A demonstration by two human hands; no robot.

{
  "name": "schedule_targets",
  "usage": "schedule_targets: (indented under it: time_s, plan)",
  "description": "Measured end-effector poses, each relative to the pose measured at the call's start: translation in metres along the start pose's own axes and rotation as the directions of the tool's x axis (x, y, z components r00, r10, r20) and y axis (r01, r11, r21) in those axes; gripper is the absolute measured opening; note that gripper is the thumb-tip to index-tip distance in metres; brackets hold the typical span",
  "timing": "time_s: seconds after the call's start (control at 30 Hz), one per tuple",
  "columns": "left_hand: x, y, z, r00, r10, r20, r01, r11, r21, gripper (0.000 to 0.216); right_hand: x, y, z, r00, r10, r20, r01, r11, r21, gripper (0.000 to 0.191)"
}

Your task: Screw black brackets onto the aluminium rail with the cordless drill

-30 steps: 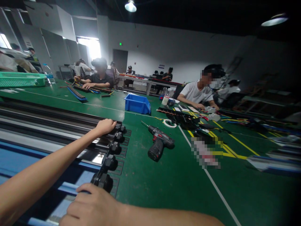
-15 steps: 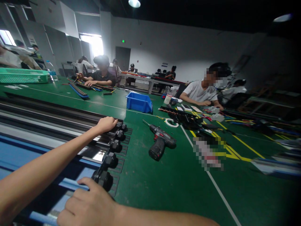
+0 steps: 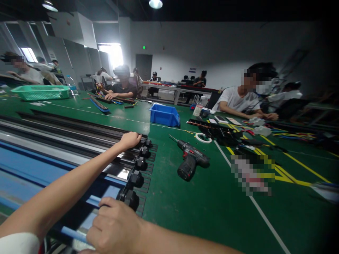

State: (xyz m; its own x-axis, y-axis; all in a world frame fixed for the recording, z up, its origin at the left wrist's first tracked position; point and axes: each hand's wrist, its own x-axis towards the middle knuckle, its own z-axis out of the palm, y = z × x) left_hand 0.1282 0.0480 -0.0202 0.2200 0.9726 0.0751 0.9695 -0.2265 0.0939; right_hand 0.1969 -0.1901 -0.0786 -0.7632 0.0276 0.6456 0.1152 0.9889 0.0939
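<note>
Several long, shiny black rails (image 3: 87, 132) lie side by side on the green table, each with a black cable gland (image 3: 136, 179) and a flat slotted bracket at its right end. My left hand (image 3: 130, 140) reaches across them and is closed over the farthest rail, just beside its gland. Closer to me, my right hand (image 3: 118, 220) is curled over the nearest rail (image 3: 75, 234), left of the largest-looking gland; its fingertips are partly hidden. A cordless drill (image 3: 192, 158) with a long bit lies to the right of the glands, apart from both hands.
A blue bin (image 3: 164, 115) stands beyond the drill, and a green basket (image 3: 43, 93) is at far left. White tape (image 3: 203, 138), black parts and coloured wires lie to the right. One co-worker (image 3: 239, 100) sits at right, another (image 3: 122, 84) across the table.
The view has swung slightly left, so the table and everything on it appears farther right. Both hands keep their places on the rails. The co-worker at right has shifted their hands.
</note>
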Motion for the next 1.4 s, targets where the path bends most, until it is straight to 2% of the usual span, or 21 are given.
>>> schedule_targets:
  time_s: [0.13,0.4,0.57,0.63,0.7,0.8,0.87,0.93,1.07,1.17,1.3,1.4]
  plan:
    - [-0.001,0.0,0.0,1.0,0.003,0.001,-0.003,1.0,-0.01,0.067,-0.002,0.0,-0.001,1.0,-0.017,-0.006,0.017,0.999,-0.038,0.055]
    - [0.001,-0.001,0.001,1.0,0.014,-0.013,-0.014,1.0,-0.024,0.067,-0.005,-0.006,0.008,0.987,0.012,-0.161,-0.043,0.981,-0.191,0.064]
    - [0.0,-0.002,0.001,1.0,0.014,-0.019,-0.015,0.999,-0.041,0.065,-0.004,-0.005,-0.019,0.958,0.038,-0.284,-0.095,0.977,-0.192,0.053]
    - [-0.001,-0.001,0.0,1.0,0.018,-0.023,-0.019,0.999,-0.049,0.065,-0.003,0.0,-0.036,0.937,0.015,-0.35,-0.07,0.987,-0.146,0.046]
    - [-0.002,-0.001,0.0,0.999,0.021,-0.028,-0.023,0.998,-0.054,0.064,-0.001,0.007,-0.058,0.931,-0.003,-0.364,-0.04,0.993,-0.11,0.039]
    - [-0.002,-0.001,-0.001,0.999,0.021,-0.032,-0.023,0.998,-0.055,0.065,-0.007,0.018,-0.093,0.952,0.119,-0.282,-0.148,0.985,-0.085,0.029]
    - [-0.002,-0.001,-0.001,0.999,0.02,-0.032,-0.022,0.998,-0.053,0.065,-0.02,0.025,-0.114,0.936,0.272,-0.224,-0.295,0.952,-0.079,0.02]
    - [-0.002,0.0,-0.001,0.999,0.019,-0.033,-0.021,0.999,-0.049,0.065,-0.041,0.03,-0.128,0.919,0.356,-0.168,-0.375,0.923,-0.092,0.017]
    - [-0.002,0.001,-0.001,0.999,0.004,-0.032,-0.005,0.999,-0.037,0.063,-0.089,0.036,-0.136,0.9,0.428,-0.081,-0.436,0.892,-0.124,0.017]
    - [-0.001,0.001,0.001,1.0,-0.001,-0.03,0.0,1.0,-0.026,0.062,-0.113,0.04,-0.136,0.888,0.459,-0.019,-0.457,0.881,-0.125,0.016]
    - [0.001,0.0,0.002,1.0,0.006,-0.016,-0.006,1.0,-0.011,0.064,-0.122,0.046,-0.139,0.84,0.537,0.08,-0.531,0.843,-0.087,0.004]
    - [0.002,0.0,0.001,1.0,0.007,0.002,-0.007,1.0,-0.004,0.065,-0.122,0.047,-0.146,0.786,0.604,0.133,-0.598,0.797,-0.087,0.021]
